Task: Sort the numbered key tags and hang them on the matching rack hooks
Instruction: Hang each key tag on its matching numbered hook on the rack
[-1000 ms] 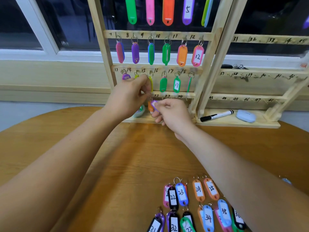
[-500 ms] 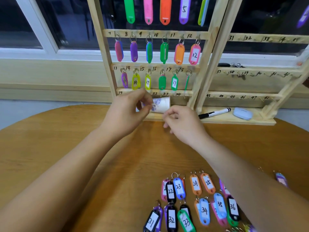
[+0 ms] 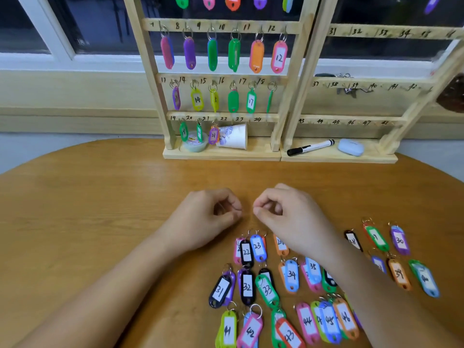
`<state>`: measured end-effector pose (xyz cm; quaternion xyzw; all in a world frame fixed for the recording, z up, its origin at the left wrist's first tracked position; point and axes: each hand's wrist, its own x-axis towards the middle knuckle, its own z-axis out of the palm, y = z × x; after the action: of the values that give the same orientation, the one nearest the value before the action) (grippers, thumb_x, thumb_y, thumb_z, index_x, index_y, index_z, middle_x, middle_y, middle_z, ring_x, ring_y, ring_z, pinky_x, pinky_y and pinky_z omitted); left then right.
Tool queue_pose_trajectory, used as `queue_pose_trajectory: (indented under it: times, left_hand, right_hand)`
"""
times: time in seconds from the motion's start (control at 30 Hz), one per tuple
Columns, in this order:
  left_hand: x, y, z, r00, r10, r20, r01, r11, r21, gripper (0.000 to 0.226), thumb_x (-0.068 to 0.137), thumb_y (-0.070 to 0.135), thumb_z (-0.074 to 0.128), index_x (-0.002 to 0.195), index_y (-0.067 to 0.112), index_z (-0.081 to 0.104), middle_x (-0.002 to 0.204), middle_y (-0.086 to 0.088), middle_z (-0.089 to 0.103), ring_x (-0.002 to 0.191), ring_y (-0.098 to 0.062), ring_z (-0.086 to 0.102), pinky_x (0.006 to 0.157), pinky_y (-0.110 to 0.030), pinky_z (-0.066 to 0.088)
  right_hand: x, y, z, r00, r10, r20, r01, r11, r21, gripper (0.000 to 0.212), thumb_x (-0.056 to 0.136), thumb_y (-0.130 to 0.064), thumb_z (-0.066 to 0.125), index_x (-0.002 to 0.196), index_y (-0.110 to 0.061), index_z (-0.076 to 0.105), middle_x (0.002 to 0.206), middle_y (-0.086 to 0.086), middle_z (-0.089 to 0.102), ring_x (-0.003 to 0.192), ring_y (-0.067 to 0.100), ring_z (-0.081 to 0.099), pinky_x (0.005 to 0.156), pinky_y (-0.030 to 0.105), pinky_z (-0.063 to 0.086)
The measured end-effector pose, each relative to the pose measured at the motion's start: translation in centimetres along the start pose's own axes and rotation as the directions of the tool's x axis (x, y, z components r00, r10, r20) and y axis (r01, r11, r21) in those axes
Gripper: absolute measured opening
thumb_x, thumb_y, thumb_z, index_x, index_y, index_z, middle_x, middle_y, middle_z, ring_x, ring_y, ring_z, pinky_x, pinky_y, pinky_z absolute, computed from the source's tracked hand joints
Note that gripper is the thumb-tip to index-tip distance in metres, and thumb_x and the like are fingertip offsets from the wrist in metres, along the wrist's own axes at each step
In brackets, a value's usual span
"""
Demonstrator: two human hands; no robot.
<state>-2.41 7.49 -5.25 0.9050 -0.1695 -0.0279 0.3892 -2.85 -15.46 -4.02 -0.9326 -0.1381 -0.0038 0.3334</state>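
Left hand (image 3: 206, 217) and right hand (image 3: 288, 217) hover curled above tag 22 (image 3: 246, 252), likely next due; can't tell if either pinches anything.

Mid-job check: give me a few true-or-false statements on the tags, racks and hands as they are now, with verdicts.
1. Tag 21 hangs on the left rack's bottom row. True.
2. Tag 22 hangs on its hook. False: it lies on the table.
3. The paper cup stands upright. False: it lies on its side on the left rack's base.
4. A black marker lies on the right rack's base. True.
5. Both hands touch the hooks. False: the left hand and right hand are above the table, clear of both racks.
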Motion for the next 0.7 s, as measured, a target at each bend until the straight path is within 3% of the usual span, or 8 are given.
queue_pose_trajectory:
  times: [0.1,0.2,0.37,0.53,0.7]
  left_hand:
    - [-0.9,0.2,0.5,1.0,0.006,0.027,-0.007,1.0,0.025,0.012,0.09,0.042,0.081,0.097,0.034,0.075,0.088,0.018,0.073,0.083,-0.003,0.066,0.074,-0.018,0.051]
    - [-1.3,0.3,0.5,0.999,0.012,0.05,-0.015,0.997,0.069,0.023,0.084,0.053,0.083,0.098,0.038,0.073,0.092,0.017,0.07,0.083,-0.002,0.065,0.074,-0.02,0.051]
    - [-1.5,0.8,0.4,0.993,0.021,0.12,-0.035,0.992,0.119,0.028,0.08,0.055,0.086,0.098,0.037,0.074,0.09,0.017,0.068,0.084,-0.001,0.064,0.07,-0.012,0.044]
    - [-1.5,1.3,0.2,0.985,-0.002,0.174,-0.023,0.99,0.138,0.018,0.084,0.047,0.085,0.095,0.037,0.075,0.082,0.017,0.072,0.078,-0.002,0.065,0.071,-0.023,0.052]
    - [-1.5,1.3,0.2,0.981,-0.021,0.192,-0.004,0.992,0.128,0.01,0.088,0.041,0.085,0.09,0.034,0.078,0.08,0.021,0.074,0.077,-0.005,0.066,0.069,-0.018,0.049]
  right_hand:
    - [-0.2,0.7,0.7,0.998,-0.057,-0.034,0.054,0.994,-0.096,0.007,0.095,-0.033,0.071,0.089,-0.037,0.071,0.088,-0.018,0.058,0.091,0.001,0.051,0.088,0.033,0.045]
    - [-0.3,1.0,1.1,0.992,-0.095,-0.082,0.083,0.987,-0.14,0.006,0.096,-0.032,0.069,0.091,-0.036,0.069,0.087,-0.018,0.056,0.092,0.005,0.049,0.093,0.041,0.046]
    - [-0.6,1.1,1.2,0.985,-0.12,-0.124,0.103,0.985,-0.137,0.01,0.096,-0.025,0.069,0.092,-0.034,0.07,0.086,-0.015,0.057,0.09,0.008,0.049,0.088,0.04,0.045]
    - [-0.6,0.9,1.5,0.982,-0.138,-0.132,0.122,0.985,-0.12,0.01,0.096,-0.023,0.069,0.094,-0.033,0.071,0.086,-0.015,0.058,0.09,0.009,0.05,0.088,0.04,0.045]
    - [-1.0,0.9,1.4,0.978,-0.152,-0.146,0.139,0.986,-0.092,0.009,0.097,-0.023,0.069,0.094,-0.031,0.072,0.084,-0.015,0.058,0.089,0.008,0.05,0.089,0.039,0.043]
